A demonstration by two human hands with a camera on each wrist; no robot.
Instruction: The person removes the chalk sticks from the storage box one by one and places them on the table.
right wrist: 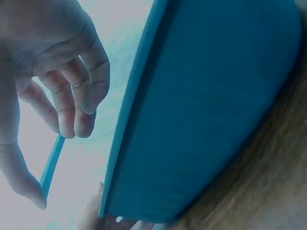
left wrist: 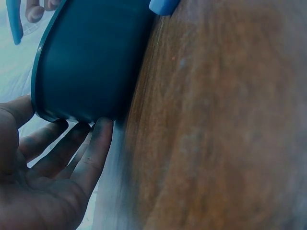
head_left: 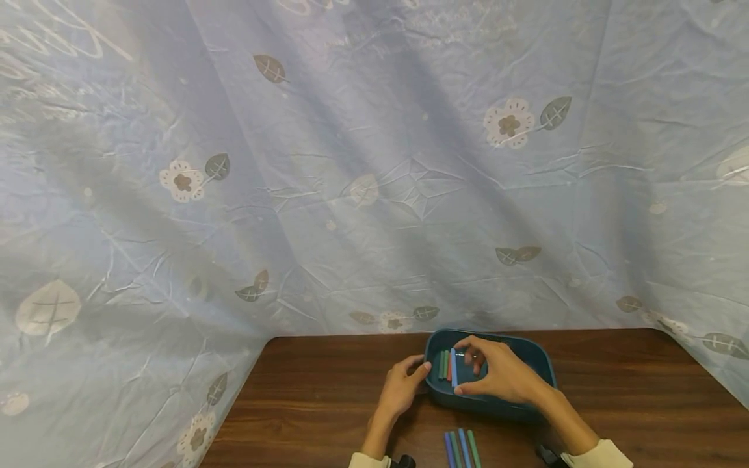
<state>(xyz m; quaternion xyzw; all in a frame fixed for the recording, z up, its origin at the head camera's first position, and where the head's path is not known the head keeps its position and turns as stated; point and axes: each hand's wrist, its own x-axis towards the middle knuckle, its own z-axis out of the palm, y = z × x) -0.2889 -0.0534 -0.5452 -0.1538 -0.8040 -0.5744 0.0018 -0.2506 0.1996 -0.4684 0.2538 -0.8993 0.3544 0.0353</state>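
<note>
A dark teal plastic bin (head_left: 486, 401) stands on the table. My left hand (head_left: 400, 388) holds its left end, with the thumb at the rim and the fingers (left wrist: 91, 158) against the outer wall in the left wrist view. Above the inside of the bin, my right hand (head_left: 502, 372) pinches a thin light-blue stick (head_left: 454, 369) lengthwise, one end at the thumb and the other at a fingertip. That stick (right wrist: 52, 167) also shows in the right wrist view. Green sticks (head_left: 443, 365) and a red stick (head_left: 448, 368) lie side by side in the bin's left part.
Several sticks in blue and green (head_left: 462, 448) lie in a row on the brown wooden table (head_left: 316, 396), in front of the bin. A pale patterned cloth (head_left: 374, 260) hangs behind the table. Dark straps (head_left: 404, 461) sit at both wrists.
</note>
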